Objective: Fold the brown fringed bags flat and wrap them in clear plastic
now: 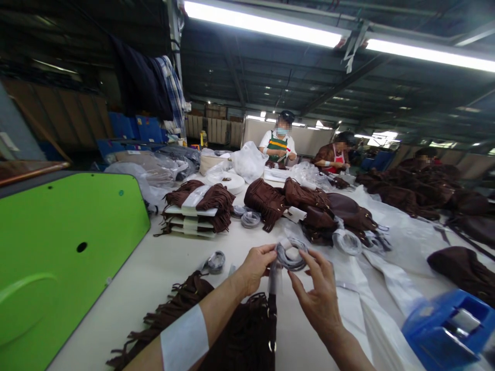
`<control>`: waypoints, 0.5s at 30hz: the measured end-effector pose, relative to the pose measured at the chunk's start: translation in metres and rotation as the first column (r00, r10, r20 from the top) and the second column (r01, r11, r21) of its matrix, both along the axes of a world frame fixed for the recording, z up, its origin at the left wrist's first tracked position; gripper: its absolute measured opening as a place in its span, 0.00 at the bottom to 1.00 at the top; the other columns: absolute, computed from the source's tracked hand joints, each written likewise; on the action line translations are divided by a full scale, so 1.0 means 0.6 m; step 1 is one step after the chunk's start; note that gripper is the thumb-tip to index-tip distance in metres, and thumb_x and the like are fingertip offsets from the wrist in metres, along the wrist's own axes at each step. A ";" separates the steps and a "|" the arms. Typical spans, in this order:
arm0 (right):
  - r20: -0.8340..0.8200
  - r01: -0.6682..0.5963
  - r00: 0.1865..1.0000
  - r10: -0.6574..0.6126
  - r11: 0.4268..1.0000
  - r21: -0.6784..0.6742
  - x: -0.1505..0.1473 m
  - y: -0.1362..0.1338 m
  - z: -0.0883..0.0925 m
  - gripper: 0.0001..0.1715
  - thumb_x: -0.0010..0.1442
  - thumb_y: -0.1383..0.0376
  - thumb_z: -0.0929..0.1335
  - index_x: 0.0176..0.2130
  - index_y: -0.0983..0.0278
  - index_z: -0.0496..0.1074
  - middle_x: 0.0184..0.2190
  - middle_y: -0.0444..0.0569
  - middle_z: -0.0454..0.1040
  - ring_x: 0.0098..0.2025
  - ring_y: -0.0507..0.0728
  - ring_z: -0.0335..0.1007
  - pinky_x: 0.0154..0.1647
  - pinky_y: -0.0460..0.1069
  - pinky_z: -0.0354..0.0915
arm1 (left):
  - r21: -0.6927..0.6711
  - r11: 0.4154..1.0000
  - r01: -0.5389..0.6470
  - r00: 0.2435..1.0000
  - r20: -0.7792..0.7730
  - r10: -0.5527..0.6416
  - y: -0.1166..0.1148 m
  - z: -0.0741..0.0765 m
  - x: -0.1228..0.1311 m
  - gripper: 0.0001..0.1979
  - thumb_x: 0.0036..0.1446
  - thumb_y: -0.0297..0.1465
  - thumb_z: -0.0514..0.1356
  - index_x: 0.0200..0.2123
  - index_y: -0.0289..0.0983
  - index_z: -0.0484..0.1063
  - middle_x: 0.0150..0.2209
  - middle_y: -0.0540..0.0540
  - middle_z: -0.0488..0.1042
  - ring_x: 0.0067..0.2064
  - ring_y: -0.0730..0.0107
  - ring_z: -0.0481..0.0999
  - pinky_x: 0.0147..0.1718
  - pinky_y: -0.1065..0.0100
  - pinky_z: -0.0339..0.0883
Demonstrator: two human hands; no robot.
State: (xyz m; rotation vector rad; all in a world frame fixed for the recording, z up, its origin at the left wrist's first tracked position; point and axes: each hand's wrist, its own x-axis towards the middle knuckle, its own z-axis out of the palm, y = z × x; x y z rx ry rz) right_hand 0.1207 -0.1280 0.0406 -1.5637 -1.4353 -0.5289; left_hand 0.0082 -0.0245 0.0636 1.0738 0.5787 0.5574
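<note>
My left hand pinches the left side of a grey coil wrapped in clear film, held above the white table. My right hand is at the coil's right side, fingers spread, a fingertip apparently touching its edge. From the coil a film-covered strip hangs down to a dark brown strap with metal rings. Below my left forearm lies a dark brown fringed bag, partly hidden by the arm. More brown fringe spreads to its left, beside another wrapped coil.
A stack of fringed brown pieces, brown bags and wrapped coils lie farther back. On the left stands a green panel; at right, a blue tape dispenser and white plastic sheeting. Co-workers work across the table.
</note>
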 end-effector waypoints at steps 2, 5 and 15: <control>-0.016 -0.005 1.000 0.005 1.000 0.000 -0.002 0.001 0.000 0.26 0.57 0.65 0.65 0.55 0.61 0.59 0.50 0.57 0.61 0.50 0.62 0.60 0.37 0.56 0.70 | -0.005 1.000 -0.003 1.000 0.008 0.003 0.000 -0.002 -0.001 0.26 0.36 0.41 0.64 0.40 0.34 0.74 0.28 0.47 0.72 0.27 0.75 0.64 0.27 0.72 0.56; -0.023 -0.009 1.000 0.010 1.000 0.005 -0.006 0.001 0.000 0.26 0.57 0.64 0.65 0.55 0.61 0.58 0.50 0.57 0.62 0.50 0.62 0.60 0.37 0.56 0.70 | -0.009 1.000 -0.006 1.000 0.024 0.007 0.000 -0.004 -0.004 0.25 0.37 0.41 0.64 0.40 0.35 0.74 0.29 0.47 0.72 0.28 0.74 0.65 0.28 0.72 0.55; -0.043 -0.029 0.999 0.028 1.000 -0.008 -0.026 -0.010 -0.006 0.26 0.57 0.66 0.65 0.55 0.60 0.58 0.46 0.56 0.62 0.43 0.60 0.64 0.31 0.53 0.71 | -0.058 0.998 -0.031 0.987 0.154 0.039 -0.001 -0.019 -0.006 0.20 0.38 0.37 0.64 0.37 0.35 0.75 0.33 0.47 0.74 0.36 0.69 0.69 0.36 0.70 0.59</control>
